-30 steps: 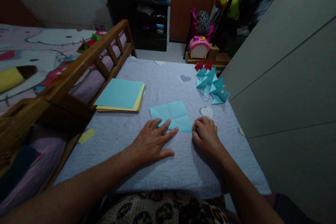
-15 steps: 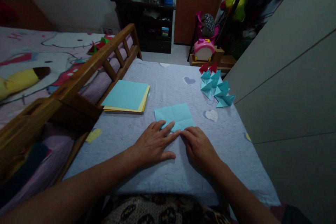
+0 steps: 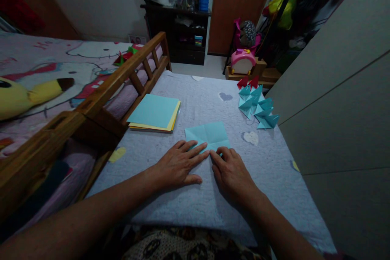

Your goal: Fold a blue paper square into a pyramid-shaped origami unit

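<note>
A light-blue sheet of origami paper (image 3: 210,133) with crossing crease lines lies flat on the cloth-covered table (image 3: 201,97). My left hand (image 3: 183,163) is spread palm down, its fingertips resting on the paper's lower left part. At the near edge, my right hand (image 3: 230,167) has its fingers bent and drawn together, the index fingertip on the edge close to my left fingers. Both hands hide part of that near edge. To the left is a stack of coloured paper (image 3: 155,110), blue on top and yellow below. Several folded blue paper pieces (image 3: 257,105) stand at the right.
Red folded pieces (image 3: 248,83) sit behind the blue ones. A wooden bed rail (image 3: 122,73) runs along the table's left side, with a yellow plush toy (image 3: 18,97) on the bed beyond. A pale cabinet panel (image 3: 344,89) borders the right.
My right index fingertip has slid slightly along the paper's near edge and the other right fingers have curled up more. My left hand stays on the paper. The view has shifted a little.
</note>
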Tool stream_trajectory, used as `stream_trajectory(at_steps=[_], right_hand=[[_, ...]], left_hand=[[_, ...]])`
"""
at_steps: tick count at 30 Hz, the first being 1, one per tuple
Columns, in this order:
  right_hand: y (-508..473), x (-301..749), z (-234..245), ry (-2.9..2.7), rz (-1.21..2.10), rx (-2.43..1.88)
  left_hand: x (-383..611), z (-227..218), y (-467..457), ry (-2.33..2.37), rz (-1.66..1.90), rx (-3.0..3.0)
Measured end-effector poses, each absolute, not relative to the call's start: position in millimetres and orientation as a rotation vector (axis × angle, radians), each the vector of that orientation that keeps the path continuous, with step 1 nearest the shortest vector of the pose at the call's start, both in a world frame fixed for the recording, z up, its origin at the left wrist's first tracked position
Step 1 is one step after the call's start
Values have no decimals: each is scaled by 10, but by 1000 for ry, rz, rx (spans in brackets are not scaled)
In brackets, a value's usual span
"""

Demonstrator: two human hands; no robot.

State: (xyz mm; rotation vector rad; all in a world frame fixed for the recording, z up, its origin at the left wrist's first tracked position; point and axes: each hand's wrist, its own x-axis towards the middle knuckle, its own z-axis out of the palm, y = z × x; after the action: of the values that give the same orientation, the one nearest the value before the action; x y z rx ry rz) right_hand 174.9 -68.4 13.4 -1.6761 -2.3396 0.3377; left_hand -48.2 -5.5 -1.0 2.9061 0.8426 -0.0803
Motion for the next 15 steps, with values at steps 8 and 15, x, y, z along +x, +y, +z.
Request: stream_trajectory(at_steps=[8,15], right_hand=[[-666,1735,169,-2379,306,-1676],[-641,1739,155,-2373,278,-1699]], left_hand=[[-636,-13,-41,871,-110,2924],[-824,12,-127,948,-73,2915]])
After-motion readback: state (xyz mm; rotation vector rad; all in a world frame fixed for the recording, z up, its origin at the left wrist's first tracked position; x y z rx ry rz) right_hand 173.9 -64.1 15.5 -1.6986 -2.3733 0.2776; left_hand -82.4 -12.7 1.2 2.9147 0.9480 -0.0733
